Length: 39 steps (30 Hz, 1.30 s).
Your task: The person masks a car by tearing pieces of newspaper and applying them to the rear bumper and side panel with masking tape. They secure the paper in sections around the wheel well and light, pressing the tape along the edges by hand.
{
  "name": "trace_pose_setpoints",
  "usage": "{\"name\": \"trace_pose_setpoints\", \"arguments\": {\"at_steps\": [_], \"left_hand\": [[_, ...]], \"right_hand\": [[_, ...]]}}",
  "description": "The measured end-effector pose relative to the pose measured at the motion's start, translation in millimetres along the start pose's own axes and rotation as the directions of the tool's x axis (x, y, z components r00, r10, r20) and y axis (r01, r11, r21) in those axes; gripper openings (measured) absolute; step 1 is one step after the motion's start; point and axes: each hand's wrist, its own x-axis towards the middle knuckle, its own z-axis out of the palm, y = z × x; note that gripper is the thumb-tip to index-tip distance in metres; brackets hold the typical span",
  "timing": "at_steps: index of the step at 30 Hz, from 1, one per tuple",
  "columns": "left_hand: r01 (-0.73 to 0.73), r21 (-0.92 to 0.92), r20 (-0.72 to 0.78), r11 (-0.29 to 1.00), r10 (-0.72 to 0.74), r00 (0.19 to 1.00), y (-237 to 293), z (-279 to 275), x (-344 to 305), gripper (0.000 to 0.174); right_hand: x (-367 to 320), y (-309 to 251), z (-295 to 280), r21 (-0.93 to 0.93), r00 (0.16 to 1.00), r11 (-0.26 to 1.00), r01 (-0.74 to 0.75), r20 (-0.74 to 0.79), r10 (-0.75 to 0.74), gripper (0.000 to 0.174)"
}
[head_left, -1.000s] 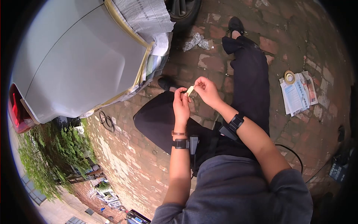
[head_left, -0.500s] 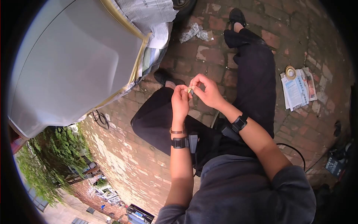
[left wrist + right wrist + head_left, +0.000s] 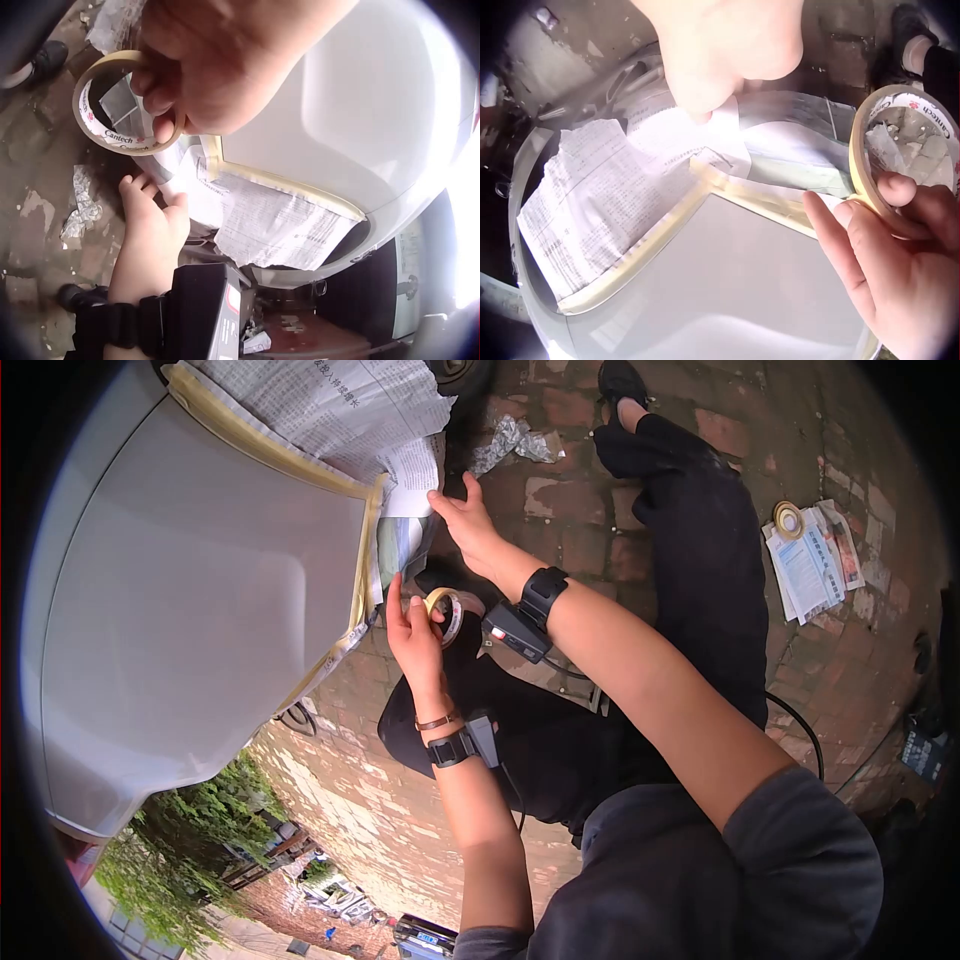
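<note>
My left hand point(image 3: 415, 640) holds a roll of masking tape point(image 3: 82, 112) with fingers curled through its ring; the inner core carries printed lettering. In the right wrist view its index finger point(image 3: 832, 236) stretches out to the taped edge of the car panel point(image 3: 757, 285). My right hand point(image 3: 472, 532) is at the paper's edge, its thumb against the newspaper point(image 3: 679, 135) and the other fingers held apart from it. Yellow masking tape point(image 3: 368, 555) borders the light grey panel and fixes newspaper sheets along it.
On the brick ground point(image 3: 565, 500) lies crumpled clear plastic point(image 3: 510, 445). Folded papers point(image 3: 815, 565) with another tape roll point(image 3: 788, 520) on them lie at the right. A dark cable point(image 3: 800, 730) runs beside my leg. Leafy branches point(image 3: 190, 840) are at the lower left.
Earlier both hands were together over my lap, fingers at a small yellow thing. Now they are apart and up at the car's papered edge, the left with the tape roll.
</note>
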Motion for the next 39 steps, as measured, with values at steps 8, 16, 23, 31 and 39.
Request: {"name": "trace_pose_setpoints", "arguments": {"at_steps": [8,16,23,31,39], "left_hand": [[-0.043,0.072,0.063,0.996,0.038,0.997,12,-20,54,0.047],[-0.069,0.15,0.032,0.986,0.065,0.997,-4,-18,61,0.044],[-0.123,0.225,-0.024,0.966,0.132,0.991,-13,-19,66,0.04],[-0.065,0.234,-0.163,0.97,0.105,0.981,-8,0,65,0.037],[-0.054,0.327,0.021,0.943,0.05,0.999,-16,-11,50,0.031]], "right_hand": [[60,31,40,0.056,0.995,0.997,0.055,-0.081,-0.051,0.083],[72,45,37,0.113,1.0,0.993,0.026,0.007,-0.027,0.087],[74,60,31,0.197,0.994,0.974,-0.111,0.007,0.112,0.096],[79,73,25,0.213,0.979,0.955,-0.204,0.03,0.203,0.116],[67,59,-2,-0.006,0.977,0.989,-0.146,0.157,0.145,0.102]]}}
